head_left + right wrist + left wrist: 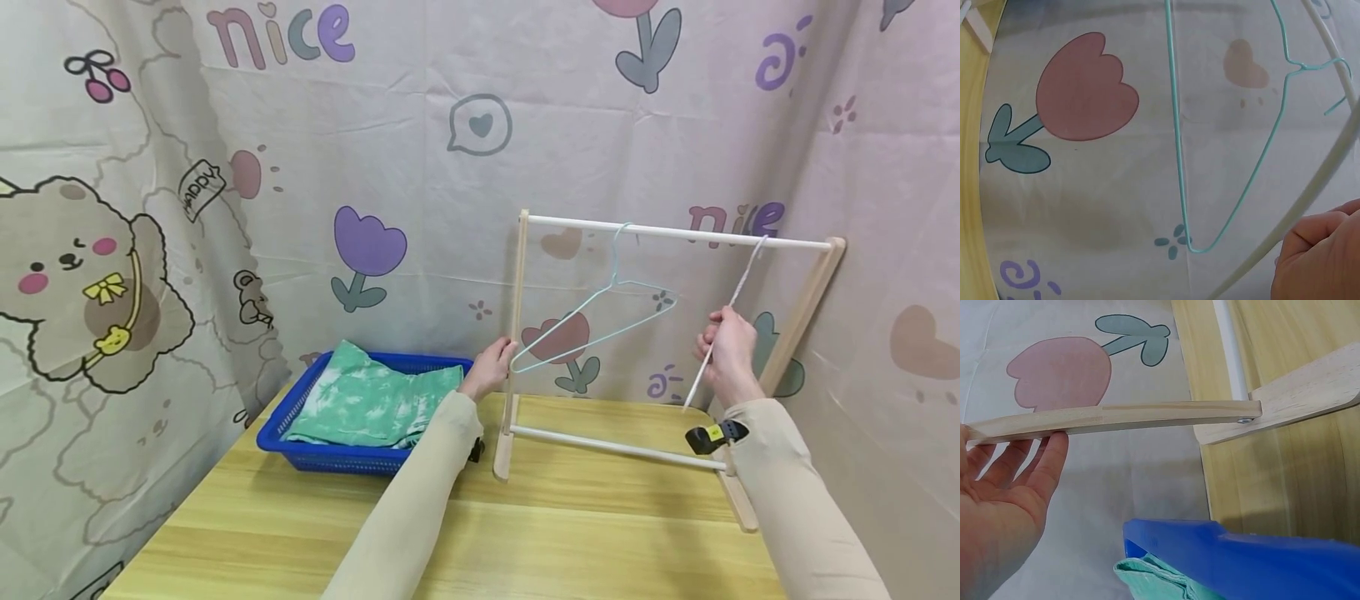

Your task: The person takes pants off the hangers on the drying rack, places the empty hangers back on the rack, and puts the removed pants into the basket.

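A small wooden clothes rack (517, 283) with white rails stands on the table. Its left upright is gripped by my left hand (489, 368); in the left wrist view the fingertips (1057, 447) press against the wooden post (1147, 415). My right hand (729, 346) pinches a pale, whitish hanger (742, 283), seen nearly edge-on, its hook over the top rail at the right. The hanger (1310, 194) crosses close to the camera in the right wrist view, where the hand is partly cut off. Between the hands a mint-green wire hanger (592, 293) hangs from the rail, its left corner near my left fingers.
Left of the rack, a blue plastic basket (273, 433) holds folded green-and-white cloth (367, 400). A lower white rail (615, 446) joins the rack's feet above the wooden tabletop (600, 533). A printed curtain (420, 208) hangs behind and at both sides.
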A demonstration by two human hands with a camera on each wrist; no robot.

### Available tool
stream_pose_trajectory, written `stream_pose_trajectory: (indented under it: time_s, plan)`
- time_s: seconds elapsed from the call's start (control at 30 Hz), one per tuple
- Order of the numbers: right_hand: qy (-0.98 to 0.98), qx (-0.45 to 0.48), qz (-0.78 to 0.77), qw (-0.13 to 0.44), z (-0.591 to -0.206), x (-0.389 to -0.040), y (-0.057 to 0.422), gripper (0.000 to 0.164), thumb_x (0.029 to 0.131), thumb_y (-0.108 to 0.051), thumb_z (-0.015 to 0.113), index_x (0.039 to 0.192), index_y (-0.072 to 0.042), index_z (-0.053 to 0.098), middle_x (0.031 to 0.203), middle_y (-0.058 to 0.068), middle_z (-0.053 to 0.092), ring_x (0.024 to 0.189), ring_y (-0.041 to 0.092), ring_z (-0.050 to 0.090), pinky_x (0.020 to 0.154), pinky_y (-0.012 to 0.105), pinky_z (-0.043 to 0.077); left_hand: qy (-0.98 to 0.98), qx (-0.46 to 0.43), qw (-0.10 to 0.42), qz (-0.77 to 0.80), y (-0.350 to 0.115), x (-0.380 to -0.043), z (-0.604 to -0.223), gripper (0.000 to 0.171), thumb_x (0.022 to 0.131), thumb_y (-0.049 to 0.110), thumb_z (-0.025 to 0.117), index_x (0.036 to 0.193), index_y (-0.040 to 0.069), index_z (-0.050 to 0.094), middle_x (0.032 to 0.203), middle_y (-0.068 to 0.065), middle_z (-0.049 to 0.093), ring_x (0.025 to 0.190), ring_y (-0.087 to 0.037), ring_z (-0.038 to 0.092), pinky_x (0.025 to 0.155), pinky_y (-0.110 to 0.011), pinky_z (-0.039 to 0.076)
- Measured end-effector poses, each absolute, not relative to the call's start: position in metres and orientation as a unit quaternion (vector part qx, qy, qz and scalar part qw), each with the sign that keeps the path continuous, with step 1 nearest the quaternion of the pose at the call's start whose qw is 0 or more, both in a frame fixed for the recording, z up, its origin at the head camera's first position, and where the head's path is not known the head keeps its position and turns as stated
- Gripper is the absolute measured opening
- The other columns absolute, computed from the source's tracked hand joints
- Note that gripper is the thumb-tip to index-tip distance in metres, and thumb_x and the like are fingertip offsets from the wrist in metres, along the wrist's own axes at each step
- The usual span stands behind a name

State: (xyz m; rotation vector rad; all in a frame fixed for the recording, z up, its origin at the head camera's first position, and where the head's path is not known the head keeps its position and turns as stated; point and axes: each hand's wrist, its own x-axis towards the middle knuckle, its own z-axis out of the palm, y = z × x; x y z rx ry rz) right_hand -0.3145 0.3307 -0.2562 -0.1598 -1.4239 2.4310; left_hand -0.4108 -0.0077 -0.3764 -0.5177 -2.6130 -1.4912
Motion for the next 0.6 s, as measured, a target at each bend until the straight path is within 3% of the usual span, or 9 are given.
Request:
stream_pose_trajectory:
  time_s: [0.33,0.43,0.6]
  plan:
    - [-0.511,-0.061,0.839,0.180,-0.275,-0.306,0.337,0.038,0.107,-0.038,0.033,0.086,-0.012,0.051,0.046,-0.005,0.045,0.035,0.009,0.041,0.033,0.024,0.030,-0.854,-0.166,0.044,-0.491,-0.006,-0.410,-0.378,0.037,0.107,0.041,0.032,0.124,0.016,0.054,0.080,-0.003,0.049,0.068,-0.017,0.048,0.060,-0.027,0.042]
    - [-0.508,-0.062,0.839,0.186,-0.281,-0.305,0.339,0.035,0.107,-0.034,0.033,0.087,-0.012,0.051,0.046,-0.005,0.045,0.034,0.009,0.041,0.033,0.024,0.029,-0.853,-0.167,0.042,-0.492,-0.006,-0.410,-0.378,0.038,0.107,0.042,0.032,0.125,0.017,0.054,0.083,-0.005,0.049,0.073,-0.019,0.051,0.066,-0.030,0.045]
    - [-0.496,-0.055,0.846,0.185,-0.291,-0.301,0.343,0.037,0.107,-0.034,0.033,0.085,-0.011,0.052,0.050,-0.006,0.046,0.036,0.008,0.042,0.033,0.023,0.030,-0.852,-0.165,0.044,-0.495,-0.007,-0.410,-0.377,0.042,0.107,0.044,0.031,0.131,0.018,0.053,0.098,-0.007,0.058,0.094,-0.024,0.057,0.085,-0.040,0.050]
